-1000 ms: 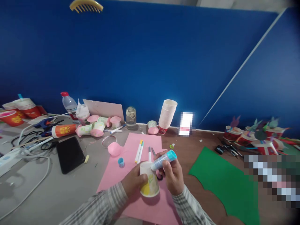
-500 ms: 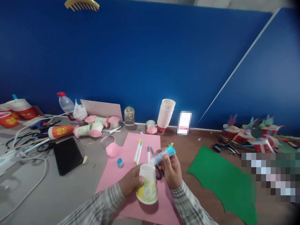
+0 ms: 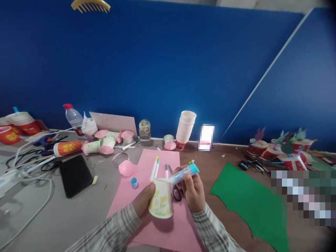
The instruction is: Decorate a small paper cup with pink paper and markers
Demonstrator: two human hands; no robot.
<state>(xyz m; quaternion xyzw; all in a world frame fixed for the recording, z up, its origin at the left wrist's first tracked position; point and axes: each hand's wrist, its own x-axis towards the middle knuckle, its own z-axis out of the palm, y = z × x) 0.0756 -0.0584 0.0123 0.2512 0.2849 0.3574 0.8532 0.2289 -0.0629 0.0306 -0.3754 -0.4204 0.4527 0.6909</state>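
Observation:
My left hand [image 3: 144, 202] grips a white paper cup [image 3: 160, 200] with a yellow and green flower print, held upside down with its wide rim toward me. In my right hand [image 3: 193, 190] is a glue stick [image 3: 184, 174] with a turquoise end, its other end against or close to the upper edge of the cup's base. A small blue cap [image 3: 134, 182] stands on the pink paper [image 3: 147, 224] beneath my hands. Beside it lies a pink paper cut-out [image 3: 127, 168]. Black-handled scissors [image 3: 177, 193] sit partly hidden behind my right hand.
Several markers [image 3: 154, 169] rest on the pink paper. A stack of cups [image 3: 186, 127] and a glass jar [image 3: 145, 132] stand at the back. Green paper [image 3: 249, 203] lies right; a black phone [image 3: 76, 175] and pink-trimmed cups [image 3: 107, 144] are left.
The cup has risen slightly and turned, with its flower print now facing me. My right hand has shifted the glue stick a little right and more level, near the cup's base edge.

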